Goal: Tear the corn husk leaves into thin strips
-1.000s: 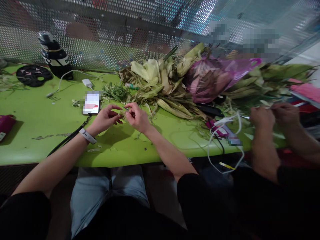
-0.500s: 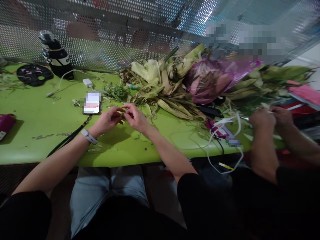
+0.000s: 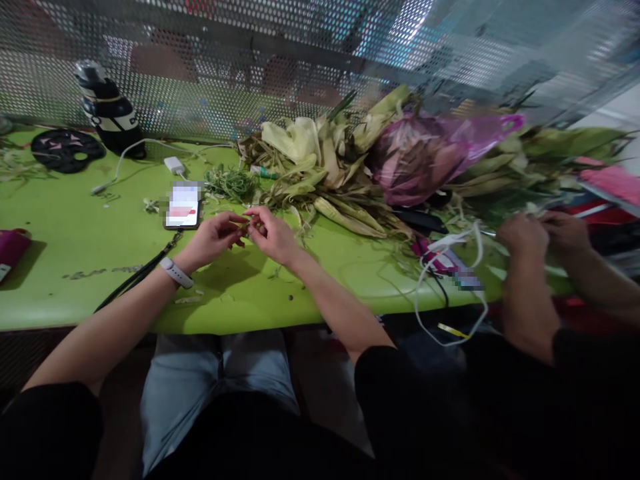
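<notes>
My left hand (image 3: 213,239) and my right hand (image 3: 273,235) meet over the green table (image 3: 75,260), fingertips pinched together on a small strip of leaf (image 3: 245,226) held between them. A white watch is on my left wrist. Just beyond my hands lies a heap of green and dry leaves (image 3: 320,173) and a small bunch of thin green strips (image 3: 231,182). A phone (image 3: 183,207) lies left of my hands.
A pink plastic bag (image 3: 425,160) sits among the leaves. A co-worker's two hands (image 3: 545,233) handle leaves at the right. White cables (image 3: 450,267) hang over the table edge. A black-and-white bottle (image 3: 107,110) and a black disc (image 3: 67,150) stand far left, before a perforated metal screen.
My hands have closed together on the leaf strip; a second ago the fingers were further apart. The co-worker's hands shifted slightly.
</notes>
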`<state>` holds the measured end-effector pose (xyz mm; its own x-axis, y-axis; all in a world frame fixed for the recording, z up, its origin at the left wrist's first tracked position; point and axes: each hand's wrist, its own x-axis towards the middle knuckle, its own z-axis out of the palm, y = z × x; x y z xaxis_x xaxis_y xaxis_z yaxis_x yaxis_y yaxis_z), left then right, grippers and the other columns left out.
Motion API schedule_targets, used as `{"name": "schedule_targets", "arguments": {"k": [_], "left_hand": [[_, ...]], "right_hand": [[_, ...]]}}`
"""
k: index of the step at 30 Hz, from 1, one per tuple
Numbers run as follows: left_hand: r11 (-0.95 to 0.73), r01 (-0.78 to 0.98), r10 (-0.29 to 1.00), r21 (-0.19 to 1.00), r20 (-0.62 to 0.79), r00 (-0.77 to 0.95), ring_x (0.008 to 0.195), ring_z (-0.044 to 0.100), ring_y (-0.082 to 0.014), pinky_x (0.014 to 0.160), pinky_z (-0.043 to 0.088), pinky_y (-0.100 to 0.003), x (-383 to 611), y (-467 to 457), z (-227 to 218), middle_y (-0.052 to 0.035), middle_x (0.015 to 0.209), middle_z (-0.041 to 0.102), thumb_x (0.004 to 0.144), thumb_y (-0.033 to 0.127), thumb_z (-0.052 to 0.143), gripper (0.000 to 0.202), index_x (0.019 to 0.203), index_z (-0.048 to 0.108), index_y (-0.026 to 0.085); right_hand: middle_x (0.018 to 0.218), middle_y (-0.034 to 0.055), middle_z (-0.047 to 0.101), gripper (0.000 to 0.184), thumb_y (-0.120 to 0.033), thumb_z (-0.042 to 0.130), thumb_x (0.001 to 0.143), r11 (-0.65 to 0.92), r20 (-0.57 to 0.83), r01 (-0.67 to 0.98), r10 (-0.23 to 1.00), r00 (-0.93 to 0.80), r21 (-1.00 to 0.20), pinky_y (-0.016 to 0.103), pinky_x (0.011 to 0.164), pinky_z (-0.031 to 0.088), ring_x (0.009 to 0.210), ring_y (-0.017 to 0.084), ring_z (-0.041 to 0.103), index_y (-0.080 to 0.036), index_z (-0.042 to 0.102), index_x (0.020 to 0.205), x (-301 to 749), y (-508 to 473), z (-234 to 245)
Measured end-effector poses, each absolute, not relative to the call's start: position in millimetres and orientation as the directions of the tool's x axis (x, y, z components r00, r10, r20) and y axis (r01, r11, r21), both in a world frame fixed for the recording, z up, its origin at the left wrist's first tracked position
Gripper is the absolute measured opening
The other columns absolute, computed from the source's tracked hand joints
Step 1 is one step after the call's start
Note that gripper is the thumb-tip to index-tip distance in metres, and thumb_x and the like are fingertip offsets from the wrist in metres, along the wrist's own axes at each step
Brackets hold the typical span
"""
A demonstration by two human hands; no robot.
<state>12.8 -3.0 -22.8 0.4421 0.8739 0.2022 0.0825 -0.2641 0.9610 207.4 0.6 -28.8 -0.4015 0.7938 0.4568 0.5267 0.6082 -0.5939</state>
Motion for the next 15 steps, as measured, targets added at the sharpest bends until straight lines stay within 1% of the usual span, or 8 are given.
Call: {"name": "schedule_targets", "arguments": {"k": [3, 6, 8, 11, 13, 15], "left_hand": [[-0.202, 0.033, 0.886, 0.979, 0.168, 0.433, 0.078, 0.071, -0.0139, 0.073, 0.056, -0.027, 12, -5, -18, -0.0065, 0.092, 0.074, 0.084, 0.025, 0.069, 0.033, 0.115, 0.060, 0.015], [-0.091, -0.065, 0.934, 0.994, 0.108, 0.340, 0.077, 0.072, -0.0150, 0.069, 0.055, -0.027, 11, -5, -15, -0.0049, 0.089, 0.072, 0.091, 0.033, 0.060, 0.036, 0.123, 0.056, 0.016], [-0.020, -0.097, 0.955, 0.995, 0.048, 0.293, 0.074, 0.071, -0.0150, 0.064, 0.053, -0.025, 12, -4, -16, -0.0044, 0.084, 0.070, 0.094, 0.037, 0.056, 0.031, 0.116, 0.059, 0.016], [0.036, -0.066, 0.953, 0.997, -0.014, 0.304, 0.063, 0.066, -0.0115, 0.055, 0.047, -0.021, 14, -3, -18, -0.0024, 0.072, 0.066, 0.090, 0.036, 0.064, 0.020, 0.092, 0.063, 0.015], [0.009, -0.045, 0.953, 0.999, 0.005, 0.303, 0.054, 0.059, -0.0084, 0.050, 0.043, -0.019, 15, -3, -18, 0.0014, 0.062, 0.060, 0.089, 0.034, 0.066, 0.019, 0.084, 0.060, 0.016], [-0.052, -0.021, 0.953, 0.998, 0.056, 0.296, 0.048, 0.053, -0.0066, 0.045, 0.038, -0.018, 16, -4, -17, 0.0037, 0.056, 0.056, 0.092, 0.035, 0.062, 0.019, 0.084, 0.057, 0.018]], "right_hand": [[0.092, 0.0018, 0.066, 0.031, -0.025, 0.053, 0.092, 0.603, 0.470, 0.499, 0.798, -0.378, -0.622, 0.025, 0.060, 0.041, 0.059, 0.009, 0.052, -0.020, 0.050, 0.122, 208, 1, -28], [0.093, 0.0030, 0.067, 0.031, -0.030, 0.053, 0.093, 0.599, 0.490, 0.475, 0.801, -0.344, -0.645, 0.025, 0.060, 0.042, 0.059, 0.009, 0.053, -0.020, 0.051, 0.121, 208, 1, -30], [0.094, 0.0036, 0.068, 0.029, -0.030, 0.053, 0.093, 0.603, 0.503, 0.484, 0.797, -0.335, -0.634, 0.025, 0.061, 0.043, 0.061, 0.010, 0.054, -0.020, 0.053, 0.120, 205, 0, -31], [0.090, 0.0021, 0.068, 0.027, -0.031, 0.056, 0.090, 0.605, 0.500, 0.512, 0.795, -0.343, -0.610, 0.025, 0.061, 0.043, 0.058, 0.009, 0.053, -0.020, 0.056, 0.115, 203, -3, -30], [0.089, 0.0018, 0.068, 0.023, -0.034, 0.057, 0.090, 0.595, 0.505, 0.520, 0.801, -0.321, -0.613, 0.025, 0.059, 0.042, 0.056, 0.008, 0.051, -0.019, 0.060, 0.108, 204, -5, -26], [0.090, 0.0037, 0.068, 0.020, -0.036, 0.055, 0.092, 0.591, 0.555, 0.515, 0.795, -0.244, -0.620, 0.026, 0.062, 0.045, 0.062, 0.011, 0.054, -0.019, 0.062, 0.099, 208, -4, -21]]}}
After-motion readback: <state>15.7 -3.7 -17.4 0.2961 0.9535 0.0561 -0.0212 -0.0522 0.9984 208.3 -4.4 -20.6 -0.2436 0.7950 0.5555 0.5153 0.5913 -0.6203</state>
